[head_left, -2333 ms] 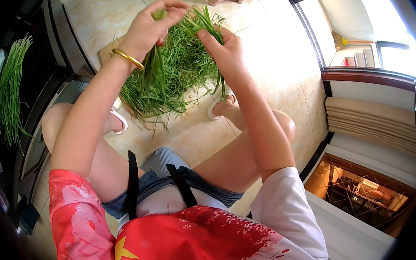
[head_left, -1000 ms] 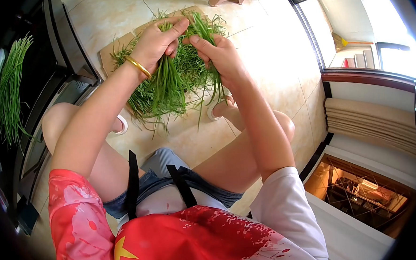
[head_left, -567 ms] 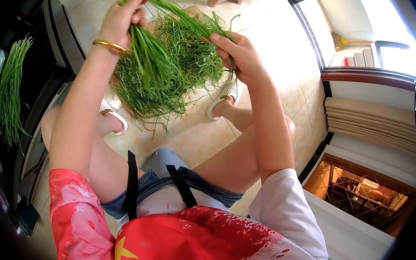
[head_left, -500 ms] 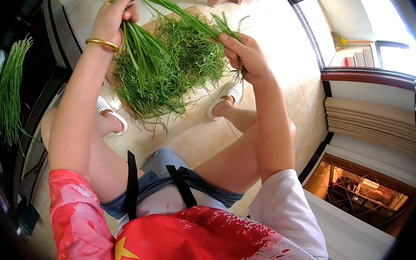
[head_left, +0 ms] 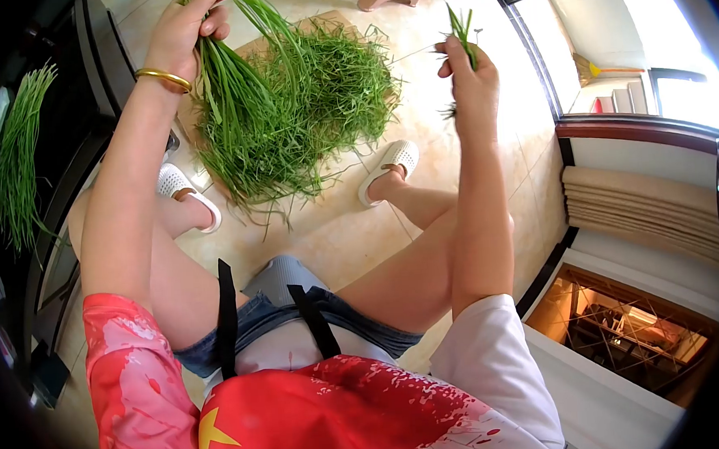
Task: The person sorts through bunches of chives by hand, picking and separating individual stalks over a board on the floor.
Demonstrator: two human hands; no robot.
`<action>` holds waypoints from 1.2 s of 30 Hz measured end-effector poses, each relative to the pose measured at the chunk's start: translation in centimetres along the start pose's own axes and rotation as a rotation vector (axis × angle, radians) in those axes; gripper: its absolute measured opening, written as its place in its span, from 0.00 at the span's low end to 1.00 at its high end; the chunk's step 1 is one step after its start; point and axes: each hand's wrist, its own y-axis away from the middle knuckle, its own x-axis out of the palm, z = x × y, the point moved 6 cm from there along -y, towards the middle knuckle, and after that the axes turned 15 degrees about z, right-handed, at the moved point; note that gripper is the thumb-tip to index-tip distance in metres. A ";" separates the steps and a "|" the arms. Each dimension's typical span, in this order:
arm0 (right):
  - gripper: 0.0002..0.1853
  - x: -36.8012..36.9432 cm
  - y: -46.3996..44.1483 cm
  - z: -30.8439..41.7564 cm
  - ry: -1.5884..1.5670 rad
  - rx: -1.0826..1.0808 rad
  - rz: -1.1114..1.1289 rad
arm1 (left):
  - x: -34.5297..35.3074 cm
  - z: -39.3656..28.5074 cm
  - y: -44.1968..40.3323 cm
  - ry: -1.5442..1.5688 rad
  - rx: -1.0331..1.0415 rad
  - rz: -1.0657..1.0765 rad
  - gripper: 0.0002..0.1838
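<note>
Tuft of short green blades [head_left: 462, 32] is now clear of the long, thin-bladed green bunch [head_left: 234, 85], so that bit's separated, right hand [head_left: 474, 76] pinching it, left hand [head_left: 178, 43] curled round the bunch.

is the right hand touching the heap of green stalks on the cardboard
Apart: the head view shows bare floor tiles between the right hand and the heap of green stalks.

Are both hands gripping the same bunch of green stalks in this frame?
No, the left hand grips a long bunch, while the right hand, well apart from it, holds a separate short tuft.
</note>
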 end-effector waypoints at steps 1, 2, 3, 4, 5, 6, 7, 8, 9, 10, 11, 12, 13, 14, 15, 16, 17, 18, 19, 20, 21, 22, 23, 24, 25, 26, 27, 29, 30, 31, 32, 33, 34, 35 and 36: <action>0.16 1.3 0.2 0.2 -0.197 0.027 0.057 | 0.2 0.1 0.0 -0.002 -0.001 0.002 0.19; 0.16 2.7 0.5 0.5 -0.325 0.058 0.102 | 0.4 0.3 0.0 -0.012 -0.020 0.017 0.19; 0.18 4.1 0.4 0.3 -0.407 0.054 0.189 | 0.7 0.4 0.0 -0.023 -0.038 0.032 0.19; 0.17 5.2 0.5 0.9 -0.406 0.031 0.212 | 1.0 0.4 0.0 -0.024 -0.039 0.035 0.19; 0.17 6.3 0.5 1.6 -0.406 0.008 0.235 | 1.5 0.5 0.0 -0.039 -0.054 0.068 0.19; 0.17 6.9 0.5 1.9 -0.407 0.008 0.234 | 1.9 0.6 0.1 -0.055 -0.068 0.100 0.19; 0.15 7.7 0.4 2.7 -0.434 -0.063 0.281 | 2.1 0.6 0.1 -0.056 -0.069 0.099 0.19; 0.13 8.3 0.3 3.3 -0.460 -0.135 0.328 | 2.5 0.7 0.0 -0.087 -0.099 0.133 0.20; 0.13 8.7 0.2 3.4 -0.460 -0.134 0.329 | 2.9 0.9 0.1 -0.117 -0.128 0.166 0.20; 0.13 9.3 0.0 3.7 -0.476 -0.161 0.386 | 3.1 0.9 0.1 -0.117 -0.129 0.165 0.20; 0.13 9.7 0.1 3.8 -0.477 -0.162 0.420 | 3.7 1.0 0.1 -0.136 -0.137 0.214 0.20; 0.12 10.2 0.2 4.0 -0.478 -0.162 0.453 | 4.3 1.0 0.2 -0.155 -0.146 0.263 0.20; 0.12 10.6 0.2 4.1 -0.479 -0.163 0.487 | 4.6 1.0 0.3 -0.154 -0.147 0.263 0.20; 0.13 11.2 0.4 4.1 -0.480 -0.122 0.539 | 5.1 1.1 0.5 -0.157 -0.183 0.287 0.20; 0.13 11.5 0.4 3.8 -0.453 -0.101 0.584 | 5.4 1.3 0.6 -0.159 -0.219 0.310 0.20; 0.13 11.9 0.5 3.6 -0.425 -0.081 0.630 | 5.5 1.4 0.6 -0.158 -0.219 0.309 0.20; 0.13 11.7 0.5 3.7 -0.425 -0.080 0.632 | 5.6 1.5 0.6 -0.164 -0.246 0.335 0.20; 0.12 11.9 0.7 3.6 -0.396 -0.001 0.704 | 5.9 1.7 0.6 -0.171 -0.272 0.362 0.19; 0.12 12.1 1.0 3.3 -0.367 0.078 0.774 | 6.1 1.4 0.7 -0.170 -0.271 0.361 0.19; 0.12 11.9 1.0 3.3 -0.366 0.078 0.774 | 6.6 1.0 0.9 -0.197 -0.267 0.396 0.19; 0.11 12.1 1.2 3.4 -0.463 0.086 0.838 | 7.0 0.7 1.0 -0.224 -0.263 0.432 0.19; 0.11 12.4 1.5 3.5 -0.560 0.094 0.900 | 6.9 0.7 1.0 -0.224 -0.262 0.432 0.19; 0.11 12.4 1.5 3.3 -0.560 0.093 0.900 | 6.9 0.8 1.0 -0.229 -0.262 0.457 0.19; 0.12 12.7 1.6 3.1 -0.543 0.104 0.936 | 6.9 0.8 1.1 -0.234 -0.263 0.482 0.19; 0.13 12.9 1.7 3.0 -0.525 0.115 0.969 | 6.8 0.9 1.1 -0.234 -0.263 0.483 0.19; 0.13 12.9 1.9 3.1 -0.526 0.115 0.968 | 6.8 1.0 1.2 -0.239 -0.256 0.494 0.20; 0.13 13.0 2.1 3.4 -0.488 0.108 0.971 | 6.8 1.0 1.2 -0.243 -0.249 0.504 0.22; 0.13 13.2 2.4 3.6 -0.450 0.100 0.974 | 6.8 1.1 1.3 -0.230 -0.258 0.501 0.22; 0.13 13.2 2.4 3.7 -0.432 0.096 0.959 | 6.8 1.1 1.3 -0.217 -0.266 0.497 0.22; 0.13 13.2 2.4 3.7 -0.413 0.093 0.943 | 6.7 1.1 1.3 -0.218 -0.266 0.496 0.22; 0.13 13.3 2.3 3.6 -0.413 0.093 0.943 | 6.7 1.2 1.3 -0.202 -0.267 0.496 0.22; 0.14 13.3 2.1 3.4 -0.409 0.105 0.933 | 6.7 1.2 1.3 -0.187 -0.268 0.495 0.22; 0.15 13.2 2.0 3.2 -0.405 0.118 0.922 | 6.7 1.2 1.3 -0.187 -0.267 0.495 0.22; 0.15 13.2 2.0 3.2 -0.405 0.118 0.922 | 6.7 1.1 1.3 -0.175 -0.269 0.489 0.22; 0.15 13.2 2.1 3.2 -0.395 0.121 0.913 | 6.6 1.1 1.3 -0.162 -0.270 0.483 0.22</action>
